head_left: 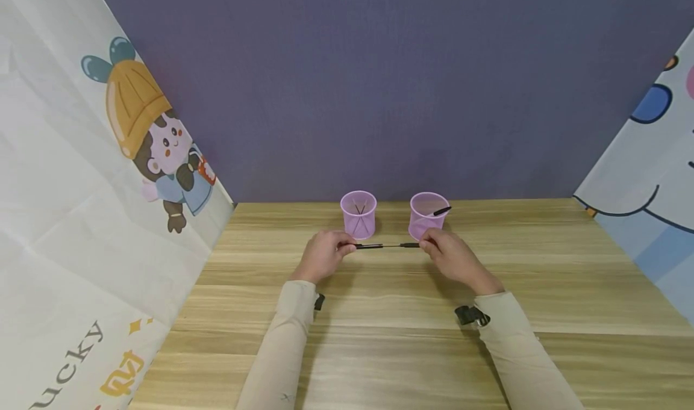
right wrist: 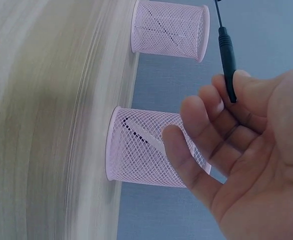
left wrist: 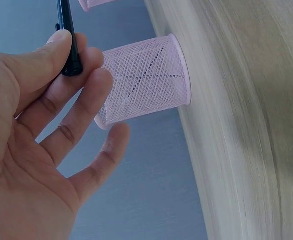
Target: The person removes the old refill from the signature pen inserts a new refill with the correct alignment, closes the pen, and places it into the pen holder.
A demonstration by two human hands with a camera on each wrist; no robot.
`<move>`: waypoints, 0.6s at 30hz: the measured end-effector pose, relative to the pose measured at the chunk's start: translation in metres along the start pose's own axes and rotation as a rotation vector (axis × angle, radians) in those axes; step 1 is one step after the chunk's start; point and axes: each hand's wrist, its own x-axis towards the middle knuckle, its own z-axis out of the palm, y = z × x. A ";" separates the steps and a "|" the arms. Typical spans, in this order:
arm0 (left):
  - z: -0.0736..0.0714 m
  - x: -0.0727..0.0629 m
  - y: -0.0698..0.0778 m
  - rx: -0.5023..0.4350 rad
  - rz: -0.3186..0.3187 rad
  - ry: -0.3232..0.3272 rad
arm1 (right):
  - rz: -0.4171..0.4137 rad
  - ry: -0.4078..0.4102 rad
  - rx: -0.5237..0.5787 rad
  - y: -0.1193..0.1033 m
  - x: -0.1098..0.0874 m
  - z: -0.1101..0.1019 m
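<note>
My left hand (head_left: 323,256) pinches a black clipped pen barrel (head_left: 368,247) between thumb and fingers. In the left wrist view, that barrel's (left wrist: 69,45) rounded end rests between the fingertips. My right hand (head_left: 452,258) pinches a short black ribbed piece (right wrist: 227,55), from which a thin rod (head_left: 391,246) runs toward the pen barrel. The two parts lie end to end above the table; whether the rod enters the barrel cannot be told. Just behind the left hand is a pink mesh cup (head_left: 359,226) with thin dark sticks. Another pink mesh cup (head_left: 417,228) stands behind the right hand.
A black-ended, pale stick (head_left: 441,211) leans out of the right cup's rim. Both cups stand near the back edge of the wooden table (head_left: 374,362), close to a dark blue-grey panel (head_left: 390,85). White printed sheets (head_left: 54,187) flank the table on both sides.
</note>
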 end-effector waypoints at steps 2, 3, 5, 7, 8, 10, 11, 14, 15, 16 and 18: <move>0.000 0.000 -0.001 0.000 -0.002 0.001 | 0.006 -0.005 0.002 -0.001 0.000 -0.001; 0.000 0.000 -0.001 0.000 -0.002 0.000 | 0.008 -0.007 0.002 -0.001 0.000 -0.001; 0.000 0.000 -0.002 0.002 -0.004 0.002 | 0.012 -0.009 0.002 -0.001 -0.001 -0.001; 0.000 -0.001 -0.002 -0.001 -0.006 0.003 | 0.016 -0.013 0.003 0.000 0.000 -0.002; 0.000 -0.001 -0.003 -0.001 -0.008 0.003 | 0.018 -0.014 0.003 0.000 0.000 -0.002; -0.001 -0.001 -0.003 -0.002 -0.015 0.006 | 0.017 -0.014 0.001 -0.001 0.000 -0.003; -0.001 -0.001 -0.003 -0.003 -0.017 0.007 | 0.018 -0.014 0.002 -0.002 0.000 -0.003; -0.001 -0.001 -0.003 -0.009 -0.022 0.007 | 0.019 -0.013 0.003 -0.003 -0.001 -0.005; -0.002 -0.001 -0.003 -0.012 -0.022 0.007 | 0.018 -0.013 0.004 -0.004 -0.001 -0.006; -0.002 -0.001 -0.003 -0.014 -0.022 0.007 | 0.023 -0.015 0.005 -0.004 -0.001 -0.006; -0.002 0.000 -0.004 -0.011 -0.020 0.007 | 0.026 -0.015 0.008 -0.004 -0.001 -0.006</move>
